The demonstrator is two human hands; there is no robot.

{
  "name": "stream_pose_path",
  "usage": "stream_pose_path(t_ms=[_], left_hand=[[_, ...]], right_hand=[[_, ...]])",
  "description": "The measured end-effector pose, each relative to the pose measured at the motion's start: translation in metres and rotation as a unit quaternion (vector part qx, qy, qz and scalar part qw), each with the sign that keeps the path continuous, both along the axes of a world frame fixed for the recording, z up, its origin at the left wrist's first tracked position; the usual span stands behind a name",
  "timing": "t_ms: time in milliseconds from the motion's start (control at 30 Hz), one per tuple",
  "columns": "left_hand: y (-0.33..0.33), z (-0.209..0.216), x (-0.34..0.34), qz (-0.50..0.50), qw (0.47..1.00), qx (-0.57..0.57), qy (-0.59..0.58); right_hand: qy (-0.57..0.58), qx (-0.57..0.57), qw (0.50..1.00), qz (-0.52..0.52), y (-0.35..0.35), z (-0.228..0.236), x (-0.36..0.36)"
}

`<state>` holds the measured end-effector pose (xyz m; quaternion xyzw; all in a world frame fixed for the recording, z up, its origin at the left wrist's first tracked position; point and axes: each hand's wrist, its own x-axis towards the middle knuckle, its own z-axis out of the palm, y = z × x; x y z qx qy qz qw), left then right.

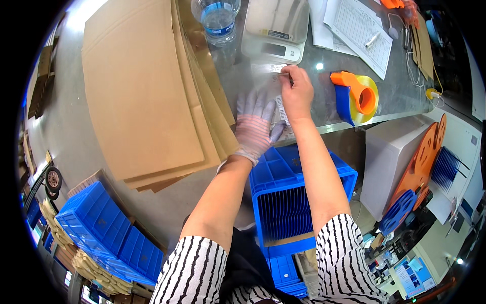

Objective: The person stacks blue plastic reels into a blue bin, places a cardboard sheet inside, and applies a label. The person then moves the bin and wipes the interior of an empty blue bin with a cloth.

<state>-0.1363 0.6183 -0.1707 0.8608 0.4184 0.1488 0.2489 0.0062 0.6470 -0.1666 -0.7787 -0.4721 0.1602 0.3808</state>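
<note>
A strip of white printed labels (280, 110) lies near the front edge of the grey metal-topped table (324, 104). Over its left side rests my left hand (254, 124), in a grey-and-pink striped glove, palm down with the fingers stretched out. My bare right hand (297, 95) pinches the strip's upper part between thumb and fingertips. Glare and my fingers hide some of the strip. Just beyond both hands stands a white kitchen scale (277, 30). Right of my right hand is an orange and blue tape dispenser (357, 97) with a yellowish roll.
Flat cardboard sheets (142, 91) are stacked at the left, their edges close to my left wrist. A plastic bottle (218, 25) and papers (359, 35) with a pen (372, 40) lie farther back. Below the table edge stands a blue crate (258, 202); more blue crates (109, 228) are lower left.
</note>
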Motion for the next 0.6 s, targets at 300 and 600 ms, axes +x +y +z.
stream_pose_path(t_ms=[300, 600], left_hand=[[0.000, 0.000, 0.000, -0.013, 1.000, 0.015, 0.007], [-0.001, 0.000, 0.001, -0.012, 1.000, 0.022, 0.012]], right_hand=[[-0.197, 0.033, 0.977, 0.078, -0.008, -0.010, 0.018], [-0.174, 0.002, 0.977, 0.122, -0.002, 0.001, 0.026]])
